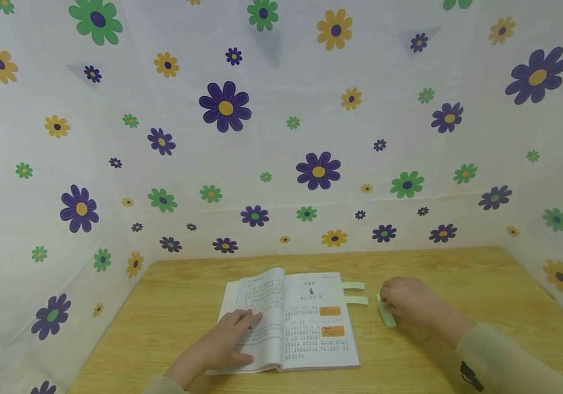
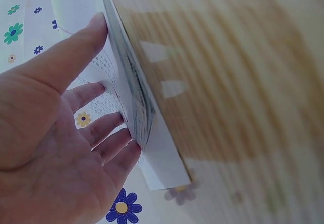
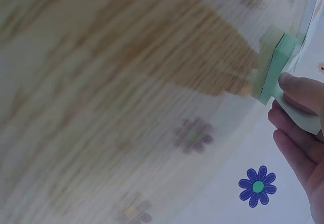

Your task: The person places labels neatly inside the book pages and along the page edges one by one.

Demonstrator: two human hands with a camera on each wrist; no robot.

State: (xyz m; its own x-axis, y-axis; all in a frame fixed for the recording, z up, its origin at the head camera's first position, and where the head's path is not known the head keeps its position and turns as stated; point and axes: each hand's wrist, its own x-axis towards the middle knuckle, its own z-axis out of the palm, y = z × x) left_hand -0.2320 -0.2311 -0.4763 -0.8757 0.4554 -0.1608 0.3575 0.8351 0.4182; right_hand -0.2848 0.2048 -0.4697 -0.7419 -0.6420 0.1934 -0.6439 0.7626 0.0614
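Book [image 1: 311, 328], two strips [image 1: 353, 285] protruding, lies open left of green pad [image 1: 388, 317] on tabletop [image 1: 183, 295]. Left hand [image 1: 227, 336] rests extended on it; only right wrist view shows me right hand [image 1: 407, 300] pinching a pad sheet [image 3: 302, 118].

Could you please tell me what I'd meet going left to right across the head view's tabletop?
Left hand, book's right page, two pale green strips, right hand at the green pad.
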